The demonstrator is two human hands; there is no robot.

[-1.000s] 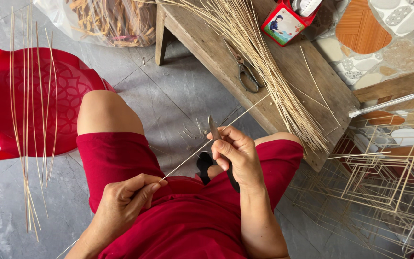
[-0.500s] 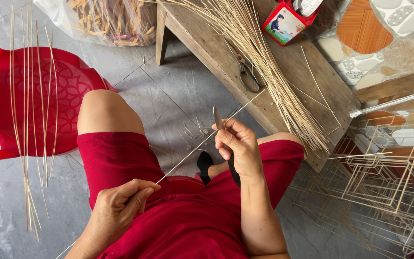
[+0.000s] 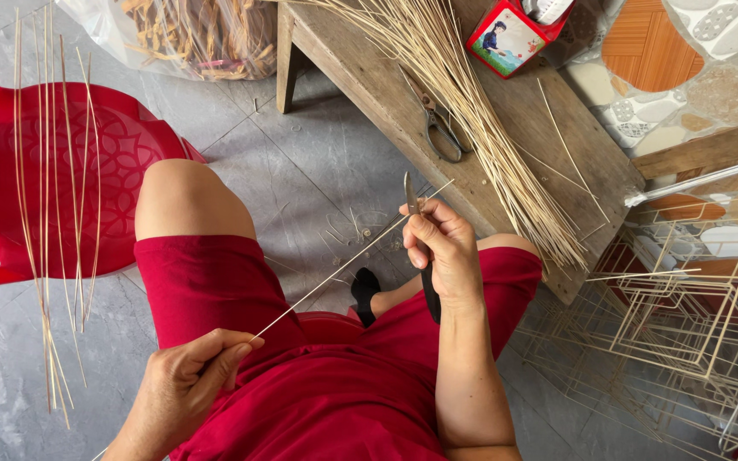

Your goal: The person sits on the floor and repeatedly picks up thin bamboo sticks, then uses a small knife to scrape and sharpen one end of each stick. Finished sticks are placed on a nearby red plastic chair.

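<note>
Left hand [image 3: 183,382]: grip pinching the near end of a thin bamboo strip [image 3: 335,275] over the lap.
Right hand [image 3: 437,250]: grip pressed together around a black-handled knife [image 3: 418,248], blade up against the strip.
Bench [image 3: 548,128]: wooden, carrying a bundle of strips [image 3: 471,128] and scissors [image 3: 439,124].

Your left hand [image 3: 183,386] has drawn back toward seven o'clock, pulling the thin strip [image 3: 335,275] through, so less of it juts past your right hand [image 3: 439,249] toward two o'clock. Your right hand has crept slightly toward one o'clock, and the knife [image 3: 417,243] blade now stands perhaps a touch more upright against the strip
</note>
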